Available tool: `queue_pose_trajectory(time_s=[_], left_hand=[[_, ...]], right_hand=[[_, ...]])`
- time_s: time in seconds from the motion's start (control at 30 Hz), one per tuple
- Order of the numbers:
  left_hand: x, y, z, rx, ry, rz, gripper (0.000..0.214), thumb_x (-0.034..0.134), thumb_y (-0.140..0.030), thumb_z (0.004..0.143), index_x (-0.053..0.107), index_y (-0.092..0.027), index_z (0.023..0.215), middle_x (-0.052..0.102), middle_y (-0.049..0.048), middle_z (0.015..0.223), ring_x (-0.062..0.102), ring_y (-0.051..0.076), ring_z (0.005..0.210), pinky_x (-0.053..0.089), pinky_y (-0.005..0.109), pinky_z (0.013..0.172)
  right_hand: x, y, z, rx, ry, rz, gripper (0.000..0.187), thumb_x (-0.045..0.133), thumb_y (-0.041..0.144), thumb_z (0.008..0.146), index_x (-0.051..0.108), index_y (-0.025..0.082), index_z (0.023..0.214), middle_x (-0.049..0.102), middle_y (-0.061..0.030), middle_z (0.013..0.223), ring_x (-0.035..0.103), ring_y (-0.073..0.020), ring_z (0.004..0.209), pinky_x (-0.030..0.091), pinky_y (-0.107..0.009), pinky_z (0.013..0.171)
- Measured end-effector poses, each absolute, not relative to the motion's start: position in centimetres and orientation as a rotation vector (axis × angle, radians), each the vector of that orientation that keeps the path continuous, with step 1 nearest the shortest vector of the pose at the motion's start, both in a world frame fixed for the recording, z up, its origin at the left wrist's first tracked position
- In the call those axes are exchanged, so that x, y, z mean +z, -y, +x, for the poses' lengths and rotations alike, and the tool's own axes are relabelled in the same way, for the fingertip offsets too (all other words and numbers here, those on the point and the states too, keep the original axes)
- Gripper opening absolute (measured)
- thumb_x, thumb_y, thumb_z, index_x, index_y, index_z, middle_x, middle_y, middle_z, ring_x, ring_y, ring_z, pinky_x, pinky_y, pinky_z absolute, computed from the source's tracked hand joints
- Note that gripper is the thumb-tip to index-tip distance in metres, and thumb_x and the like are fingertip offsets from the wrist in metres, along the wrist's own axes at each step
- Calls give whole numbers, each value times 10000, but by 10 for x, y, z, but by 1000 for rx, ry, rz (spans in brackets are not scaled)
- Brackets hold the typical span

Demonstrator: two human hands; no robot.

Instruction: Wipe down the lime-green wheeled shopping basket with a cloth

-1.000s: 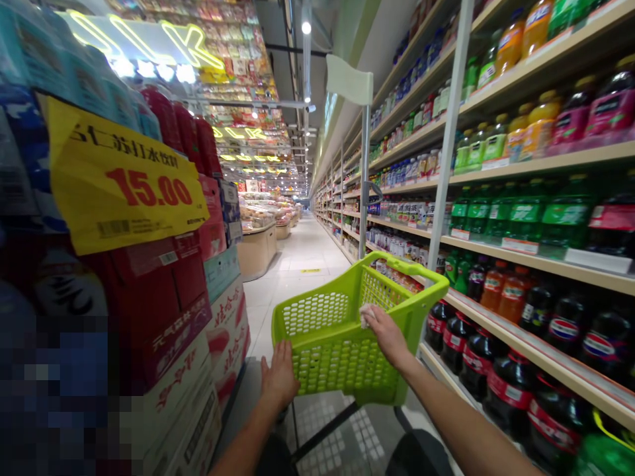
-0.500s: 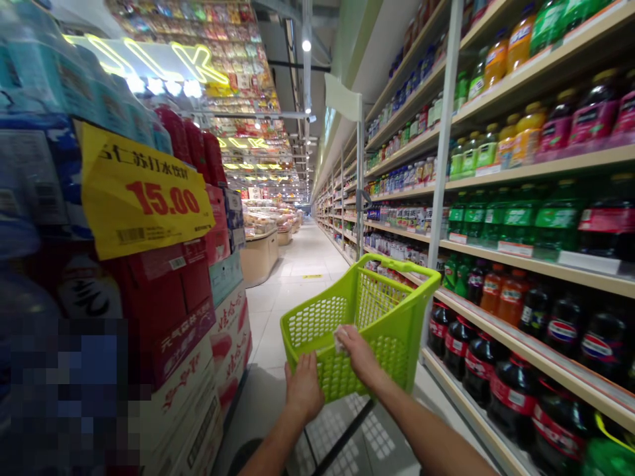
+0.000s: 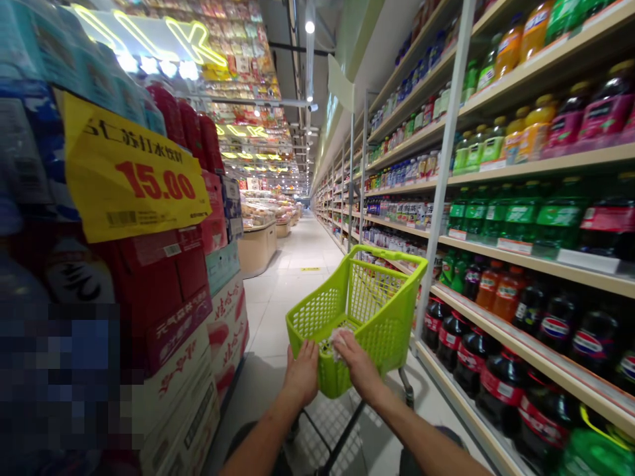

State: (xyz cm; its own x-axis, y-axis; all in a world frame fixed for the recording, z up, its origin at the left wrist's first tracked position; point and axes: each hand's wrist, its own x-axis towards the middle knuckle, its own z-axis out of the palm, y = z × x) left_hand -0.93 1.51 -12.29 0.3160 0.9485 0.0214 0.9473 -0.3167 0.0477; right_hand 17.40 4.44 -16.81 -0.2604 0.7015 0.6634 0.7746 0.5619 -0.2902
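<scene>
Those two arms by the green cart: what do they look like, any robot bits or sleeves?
They're human. The left hand and right hand are ungloved, with five-fingered shapes. Both forearms are sleeveless as far as they show, and I see no watch, bracelet or cables.

Left grip (image 3: 302,375) extended (right grip (image 3: 356,361) curled)

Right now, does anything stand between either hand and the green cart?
Only the pale cloth, held in the right hand at the near end of the green cart. Nothing visible stands between the left hand and the cart; it rests at the cart's near left corner.
</scene>
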Motion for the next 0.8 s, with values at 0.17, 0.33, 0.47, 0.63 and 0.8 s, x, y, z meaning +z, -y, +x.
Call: queue_pose_trajectory(time_s=[0.17,0.33,0.47,0.63,0.8], left_hand=[[-116,-13,-9,95,-1664,2656,676,358,-175,691,249,-142,1357,284,89,1427,165,230,1331,27,508,1075],[-120,-25,-14,-11,-1734,2598,767,383,-146,639,168,-63,1371,158,116,1465,79,239,1348,43,516,1073],[-124,-23,-7,-20,-1737,2580,812,398,-125,616,124,-54,1377,123,122,1471,81,239,1347,68,506,1074],[-119,-29,-9,86,-1612,2668,699,395,-180,666,256,-121,1349,272,115,1428,195,235,1321,84,499,1072],[-119,-38,-16,-38,-1750,2591,769,403,-116,626,191,-91,1365,166,117,1463,112,233,1344,85,533,1061]], right_hand=[[-167,-50,191,-168,1874,-1180,558,373,-1,730,536,274,1188,460,-13,1314,426,-188,1198,397,-362,970],[-205,-28,204,-212,1766,-1150,599,354,-17,730,484,266,1242,356,-15,1380,388,-193,1221,398,-352,973],[-262,11,202,-173,1922,-1131,612,366,-22,736,478,305,1241,433,-8,1321,470,-180,1152,458,-313,903],[-235,24,209,-259,1843,-1096,623,335,-34,747,428,275,1281,430,-31,1328,439,-180,1179,432,-335,937],[-202,23,207,-427,1860,-965,511,374,36,837,404,255,1297,432,-58,1328,365,-186,1233,371,-386,995]])
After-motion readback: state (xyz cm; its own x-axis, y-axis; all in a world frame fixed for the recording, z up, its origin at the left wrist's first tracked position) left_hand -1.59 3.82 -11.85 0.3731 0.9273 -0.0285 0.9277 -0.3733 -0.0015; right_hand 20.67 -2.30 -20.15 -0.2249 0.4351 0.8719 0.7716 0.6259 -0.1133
